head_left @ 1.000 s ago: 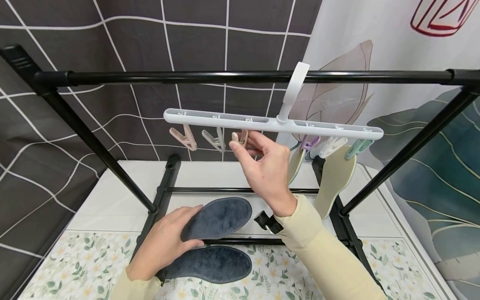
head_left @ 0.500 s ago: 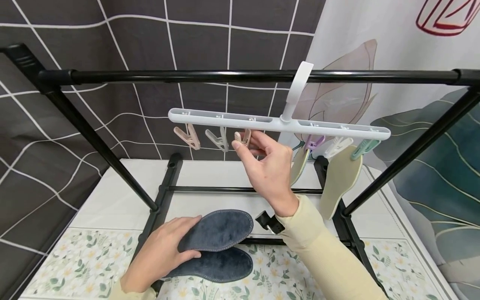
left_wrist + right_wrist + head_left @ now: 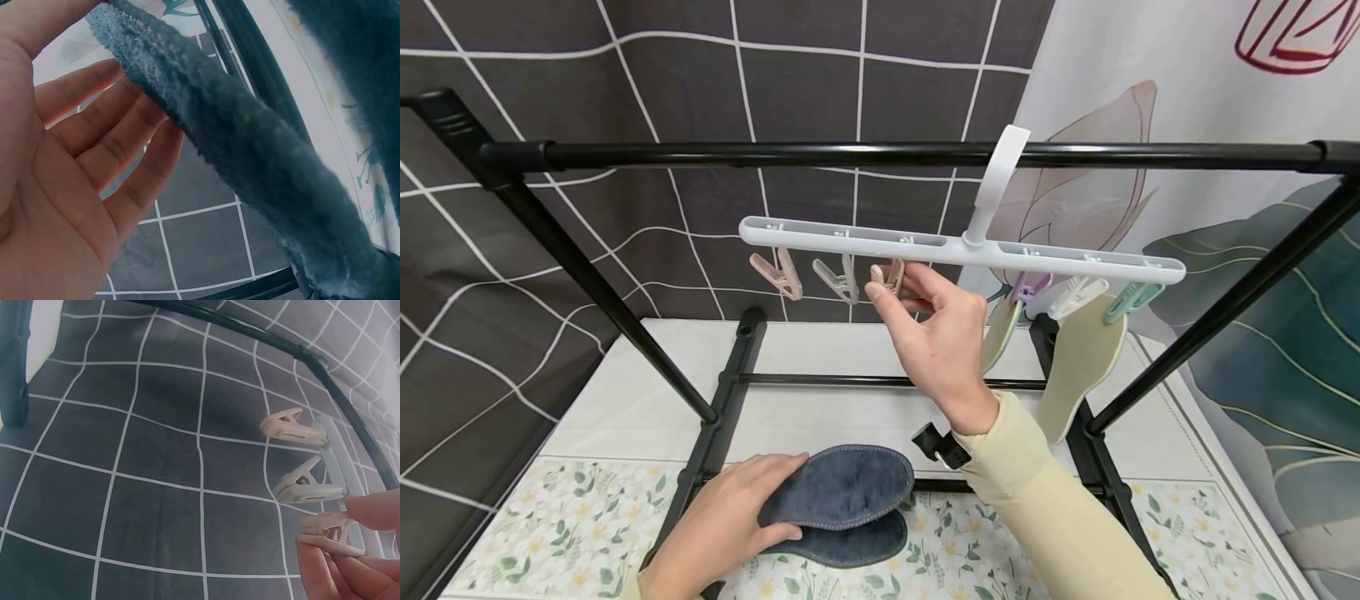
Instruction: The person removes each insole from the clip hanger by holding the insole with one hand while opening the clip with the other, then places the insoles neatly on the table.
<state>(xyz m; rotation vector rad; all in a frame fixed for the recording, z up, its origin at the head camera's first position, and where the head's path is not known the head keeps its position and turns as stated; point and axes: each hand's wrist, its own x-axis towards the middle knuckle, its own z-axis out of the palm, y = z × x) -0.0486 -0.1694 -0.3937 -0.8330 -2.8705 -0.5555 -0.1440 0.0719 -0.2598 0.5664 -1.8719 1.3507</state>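
Observation:
My left hand (image 3: 722, 521) holds a dark blue plush insole (image 3: 842, 487) by its left end, thumb on one face and fingers on the other. A matching second insole (image 3: 857, 543) lies below it on the floral surface, partly covered. Higher up, my right hand (image 3: 936, 333) pinches a pale pink clip (image 3: 331, 533) under the white clip hanger (image 3: 880, 243). Left of that hand dangle another pink clip (image 3: 778, 273) and a grey clip (image 3: 838, 279), with nothing in them. On the right side, a teal clip (image 3: 1131, 302) and a purple clip (image 3: 1028, 286) bear pale yellow-green insoles (image 3: 1082, 358).
A black rack's top bar (image 3: 760, 156) carries the hanger's hook (image 3: 1000, 179). Slanted black legs (image 3: 602, 287) stand at both sides, with low crossbars (image 3: 827, 380) between. Behind hangs a dark grid-patterned cloth (image 3: 805, 100). A white clip (image 3: 1075, 296) hangs between the teal and purple ones.
My left hand has lowered the held insole toward me, so it now overlaps the lower one more. My right hand stays at the same pink clip.

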